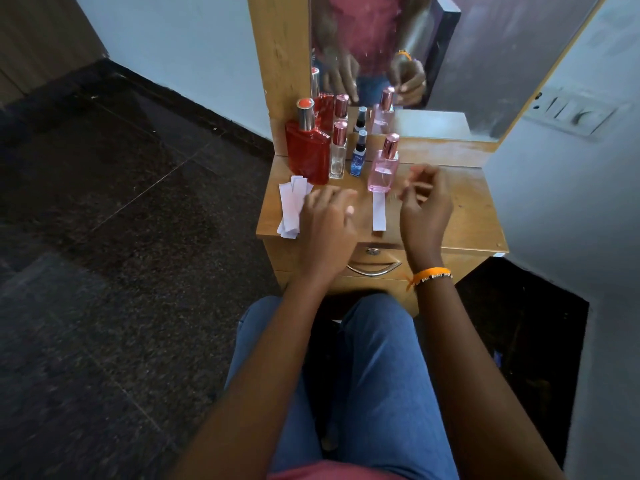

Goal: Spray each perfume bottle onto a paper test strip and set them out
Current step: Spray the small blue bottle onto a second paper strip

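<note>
Several perfume bottles stand in a row at the back of the small wooden dressing table: a large red bottle, a slim clear bottle with a pink cap, a small blue bottle and a pink bottle. One white paper strip lies flat in front of the pink bottle. A loose pile of paper strips lies at the table's left front. My left hand hovers beside that pile, fingers relaxed, holding nothing. My right hand hangs right of the pink bottle, fingers loosely curled and empty.
A mirror in a wooden frame rises behind the bottles and reflects them and my hands. A drawer with a metal handle sits below the tabletop. Dark stone floor lies to the left, a wall with a switch plate to the right.
</note>
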Tool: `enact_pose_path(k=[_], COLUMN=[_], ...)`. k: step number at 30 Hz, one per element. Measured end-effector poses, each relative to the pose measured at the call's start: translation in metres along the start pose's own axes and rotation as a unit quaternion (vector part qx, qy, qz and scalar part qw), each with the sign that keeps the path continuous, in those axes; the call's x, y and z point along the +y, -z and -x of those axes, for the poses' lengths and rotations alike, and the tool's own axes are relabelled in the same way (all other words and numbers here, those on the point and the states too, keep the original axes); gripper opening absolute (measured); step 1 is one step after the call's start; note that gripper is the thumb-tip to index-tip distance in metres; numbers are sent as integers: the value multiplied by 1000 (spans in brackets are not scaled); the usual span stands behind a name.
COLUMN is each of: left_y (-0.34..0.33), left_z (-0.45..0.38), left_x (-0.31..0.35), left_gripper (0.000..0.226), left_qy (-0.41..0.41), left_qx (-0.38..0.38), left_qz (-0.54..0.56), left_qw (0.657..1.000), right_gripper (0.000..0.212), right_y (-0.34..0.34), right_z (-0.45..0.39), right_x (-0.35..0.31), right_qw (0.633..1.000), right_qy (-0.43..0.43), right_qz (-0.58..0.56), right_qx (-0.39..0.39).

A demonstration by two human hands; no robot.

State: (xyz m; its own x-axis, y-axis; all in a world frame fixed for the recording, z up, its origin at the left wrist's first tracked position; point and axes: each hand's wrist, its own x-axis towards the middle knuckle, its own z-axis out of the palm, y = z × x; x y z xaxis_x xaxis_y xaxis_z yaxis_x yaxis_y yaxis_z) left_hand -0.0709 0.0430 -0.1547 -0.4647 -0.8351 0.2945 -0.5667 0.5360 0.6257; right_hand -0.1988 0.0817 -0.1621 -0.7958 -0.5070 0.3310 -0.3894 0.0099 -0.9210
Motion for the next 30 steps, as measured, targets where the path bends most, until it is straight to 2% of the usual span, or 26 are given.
enact_pose_path(k=[5,8,10,14,19,30], left_y=[26,33,35,33,31,30], left_z=[7,8,11,11,12,17], left_x=[-32,-47,-53,-67,-73,-75], left_gripper=[41,44,45,43,40,41], left_qy=[125,170,185,164,144,115], left_qx=[50,40,19,-3,-10,-3], left_qz=[-14,-14,-1,5,13,7], left_qw=[991,985,983,986,989,993], right_gripper=[16,8,8,7,20,28], right_y=[-35,-57,-67,-81,-90,-91], right_z=[42,54,56,54,54,53], right_x=[-8,-16,-19,-24,-32,-40], right_qw=[988,976,973,973,974,967], right_qy=[-49,-82,-100,-98,-108,-145], right_qz=[22,35,36,59,74,101], right_qx=[-145,-200,-203,-199,-186,-184])
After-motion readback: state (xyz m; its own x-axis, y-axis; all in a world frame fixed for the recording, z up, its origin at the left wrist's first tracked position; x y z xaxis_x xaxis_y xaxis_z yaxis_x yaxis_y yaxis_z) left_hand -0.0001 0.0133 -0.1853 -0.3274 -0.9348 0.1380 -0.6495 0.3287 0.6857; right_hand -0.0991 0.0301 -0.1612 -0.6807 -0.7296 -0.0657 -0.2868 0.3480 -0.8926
